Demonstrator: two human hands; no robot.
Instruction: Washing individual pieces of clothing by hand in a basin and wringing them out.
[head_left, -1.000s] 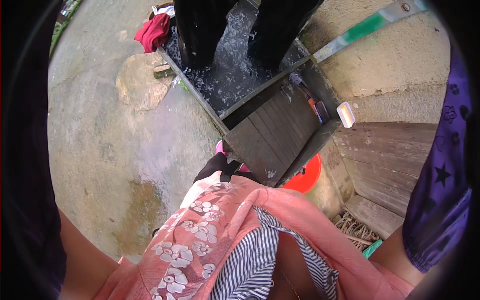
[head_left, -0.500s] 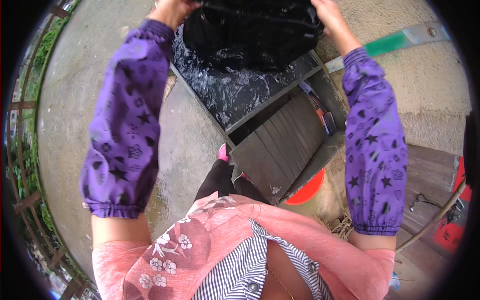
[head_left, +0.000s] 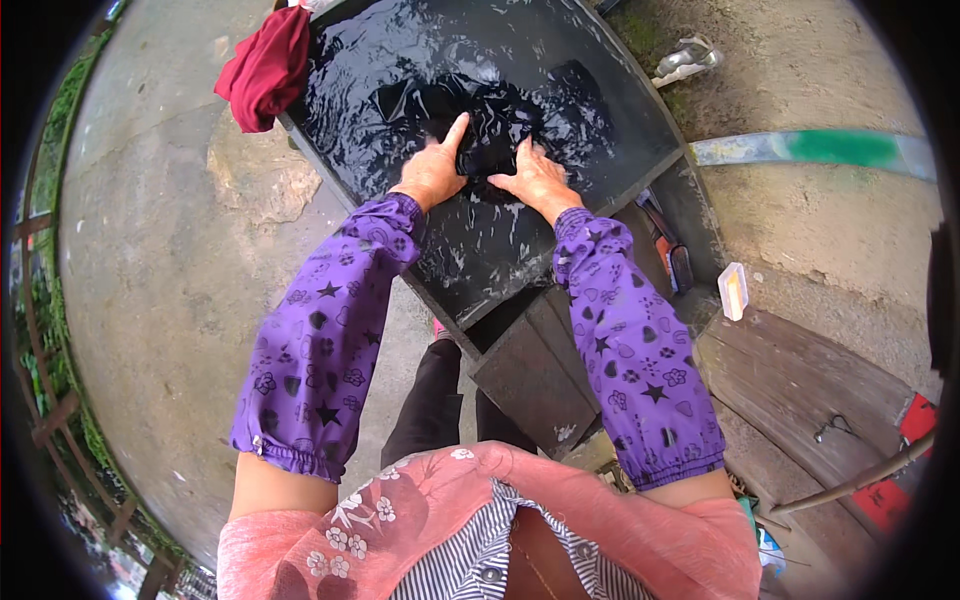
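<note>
Both hands are in the water of a dark grey rectangular wash trough [head_left: 505, 298]. Under and between them lies a soaked black cloth [head_left: 430, 100], mostly sunk, with wet folds breaking the surface. My left hand [head_left: 432, 172] rests on its near side, index finger stretched out and the other fingertips partly under water. Close by on the right, my right hand [head_left: 543, 185] presses down with thumb and index finger spread apart. The lower fingers of both hands are hidden by dark water and cloth. Purple patterned sleeve covers reach to both wrists.
A maroon cloth [head_left: 265, 70] hangs over the trough's left edge. Nearer me slopes a grey ridged washing slab [head_left: 535, 365], with a brush [head_left: 672, 250] to its right. A white dish [head_left: 733, 290] with a yellowish bar sits beside wooden planks [head_left: 800, 385]. A green-painted strip [head_left: 840, 148] lies farther right.
Both hands have come down and closer together from the trough's far end. The black cloth, held raised and stretched between them, is now down in the water, and its grip looks loosened.
</note>
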